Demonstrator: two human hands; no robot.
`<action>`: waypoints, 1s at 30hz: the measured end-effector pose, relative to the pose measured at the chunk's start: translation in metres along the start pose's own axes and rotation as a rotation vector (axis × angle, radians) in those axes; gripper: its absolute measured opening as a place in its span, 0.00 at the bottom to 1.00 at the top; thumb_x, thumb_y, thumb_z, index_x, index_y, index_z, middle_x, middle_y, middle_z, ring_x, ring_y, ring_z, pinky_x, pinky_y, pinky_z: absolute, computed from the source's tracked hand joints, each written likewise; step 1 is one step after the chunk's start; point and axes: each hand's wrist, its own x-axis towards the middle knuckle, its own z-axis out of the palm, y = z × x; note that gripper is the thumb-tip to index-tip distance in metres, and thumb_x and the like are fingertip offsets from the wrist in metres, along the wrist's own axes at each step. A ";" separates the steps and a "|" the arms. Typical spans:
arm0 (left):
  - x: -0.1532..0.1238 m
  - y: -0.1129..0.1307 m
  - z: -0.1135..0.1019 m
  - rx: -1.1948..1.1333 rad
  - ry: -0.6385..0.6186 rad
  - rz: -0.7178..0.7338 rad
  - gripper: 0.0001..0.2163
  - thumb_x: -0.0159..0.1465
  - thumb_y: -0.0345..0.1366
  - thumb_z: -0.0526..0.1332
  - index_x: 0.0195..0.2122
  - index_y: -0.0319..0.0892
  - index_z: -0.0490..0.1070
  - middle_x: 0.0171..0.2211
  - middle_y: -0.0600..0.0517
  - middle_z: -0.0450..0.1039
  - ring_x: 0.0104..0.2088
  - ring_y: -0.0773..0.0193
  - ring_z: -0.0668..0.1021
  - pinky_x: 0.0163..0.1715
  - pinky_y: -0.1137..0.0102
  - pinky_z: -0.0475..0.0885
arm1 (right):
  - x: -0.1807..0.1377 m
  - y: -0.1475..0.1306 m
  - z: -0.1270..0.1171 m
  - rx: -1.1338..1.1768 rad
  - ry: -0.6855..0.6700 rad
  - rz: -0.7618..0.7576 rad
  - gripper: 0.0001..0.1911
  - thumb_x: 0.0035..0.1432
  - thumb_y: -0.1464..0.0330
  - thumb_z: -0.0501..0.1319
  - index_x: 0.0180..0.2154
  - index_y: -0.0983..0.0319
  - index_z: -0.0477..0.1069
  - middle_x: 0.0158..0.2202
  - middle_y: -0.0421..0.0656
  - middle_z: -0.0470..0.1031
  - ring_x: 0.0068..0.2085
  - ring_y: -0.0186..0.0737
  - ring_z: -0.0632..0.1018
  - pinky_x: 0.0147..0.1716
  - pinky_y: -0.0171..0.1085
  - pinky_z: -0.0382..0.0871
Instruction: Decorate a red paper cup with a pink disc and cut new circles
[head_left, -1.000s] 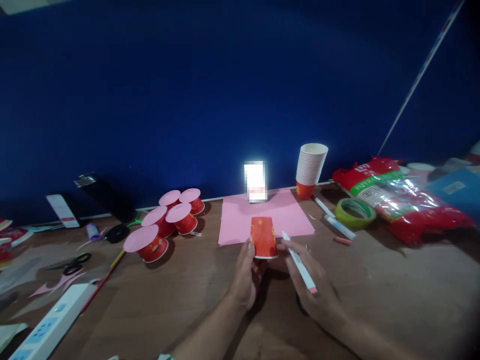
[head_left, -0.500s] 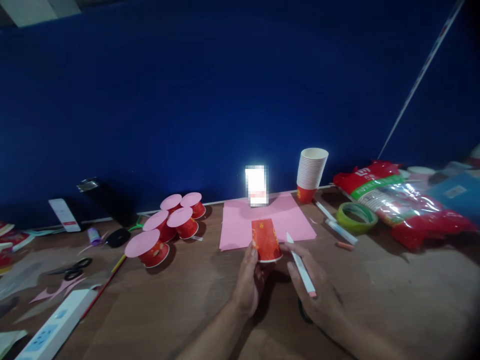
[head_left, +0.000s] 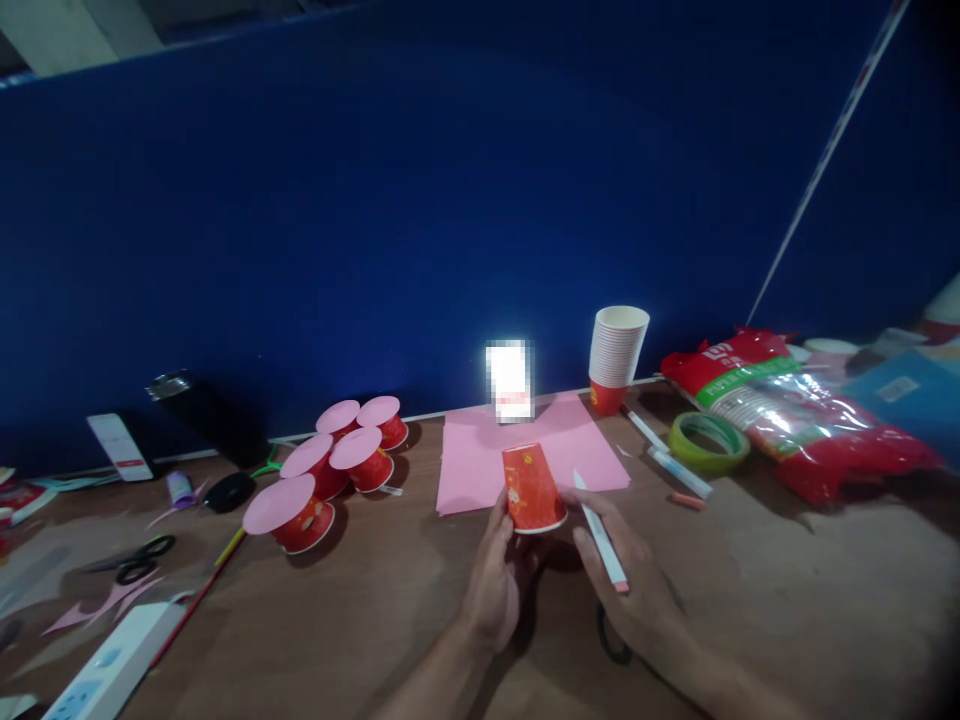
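Note:
My left hand [head_left: 495, 590] is closed around a red paper cup [head_left: 534, 490] printed with yellow marks, its white rim turned down towards me. In my right hand [head_left: 634, 565] lies a white marker [head_left: 602, 548] with a pinkish end, its pointed tip aimed away from me. The right fingertips are close to the cup's right side; whether they touch it I cannot tell. Behind the cup, pink paper sheets [head_left: 469, 455] lie flat. Part of a dark ring-shaped handle [head_left: 611, 640] shows beneath my right hand.
Several red cups topped with pink discs [head_left: 356, 450] stand to the left. A cup stack [head_left: 619, 345], green tape roll [head_left: 709, 443] and red plastic bag [head_left: 795, 410] are on the right. Scissors [head_left: 139, 562] and a white power strip [head_left: 120, 655] lie at the left, a bright blurred-out screen [head_left: 511, 380] behind.
The cup has tilted slightly in my left hand, showing more of its printed side. My right hand keeps the marker in much the same place. The whole view has shifted a little.

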 end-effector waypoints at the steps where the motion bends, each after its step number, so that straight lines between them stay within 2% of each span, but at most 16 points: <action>1: 0.000 -0.001 -0.001 0.011 0.012 0.000 0.23 0.65 0.38 0.58 0.61 0.51 0.58 0.56 0.49 0.69 0.53 0.57 0.73 0.54 0.59 0.66 | 0.001 0.000 0.000 -0.003 -0.001 -0.002 0.17 0.63 0.68 0.52 0.54 0.58 0.63 0.50 0.49 0.73 0.52 0.46 0.74 0.47 0.43 0.73; 6: 0.000 0.000 0.000 0.059 0.076 -0.011 0.24 0.64 0.38 0.60 0.61 0.51 0.57 0.54 0.48 0.70 0.50 0.59 0.75 0.51 0.60 0.68 | 0.002 0.003 0.000 0.031 -0.029 0.017 0.18 0.63 0.69 0.52 0.54 0.59 0.61 0.51 0.48 0.73 0.51 0.44 0.75 0.47 0.42 0.72; 12: -0.001 0.000 0.000 0.027 0.098 -0.011 0.17 0.63 0.36 0.62 0.53 0.46 0.65 0.48 0.48 0.75 0.44 0.61 0.77 0.48 0.62 0.70 | 0.001 0.004 0.000 0.046 -0.030 0.052 0.19 0.64 0.68 0.51 0.56 0.58 0.60 0.52 0.48 0.72 0.51 0.45 0.74 0.48 0.42 0.71; 23: 0.000 0.001 -0.004 0.016 0.040 -0.015 0.20 0.64 0.38 0.60 0.57 0.48 0.63 0.51 0.47 0.72 0.46 0.60 0.76 0.48 0.61 0.71 | -0.001 0.009 0.002 0.070 -0.020 0.061 0.16 0.65 0.66 0.50 0.54 0.57 0.62 0.53 0.46 0.71 0.53 0.44 0.72 0.50 0.41 0.69; 30: -0.003 0.003 0.001 0.055 0.049 -0.016 0.16 0.61 0.36 0.64 0.50 0.44 0.70 0.50 0.47 0.74 0.48 0.57 0.76 0.49 0.60 0.71 | 0.002 0.009 0.003 0.081 -0.004 0.096 0.16 0.64 0.66 0.51 0.52 0.58 0.63 0.51 0.47 0.73 0.52 0.44 0.74 0.49 0.42 0.70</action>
